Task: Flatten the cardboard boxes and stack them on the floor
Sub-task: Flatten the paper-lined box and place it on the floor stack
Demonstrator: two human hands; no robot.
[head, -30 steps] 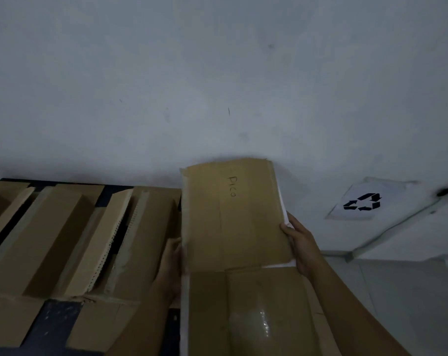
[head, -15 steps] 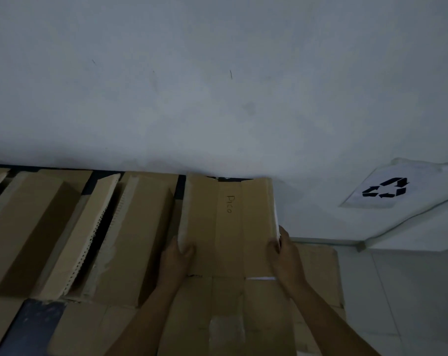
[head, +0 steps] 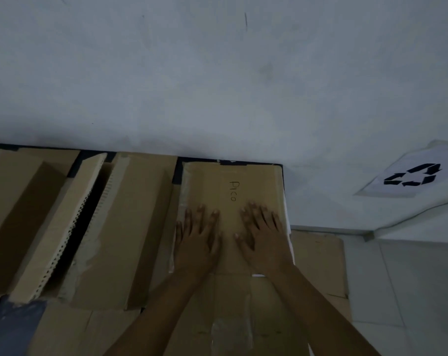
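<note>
A flattened cardboard box [head: 243, 186], marked "Pico" in pen, now lies flat against the foot of a white wall [head: 217, 73]. A second ago both hands gripped its side edges and held it raised; now the left hand [head: 198, 242] and right hand [head: 262, 240] press down on its top face, fingers spread and straight, gripping nothing. It rests on other flattened cardboard [head: 318, 260], beside unflattened boxes [head: 120, 227] to the left. This box looks placed; those others probably remain. A recycling-symbol sheet [head: 412, 176] hangs on the wall, right.
</note>
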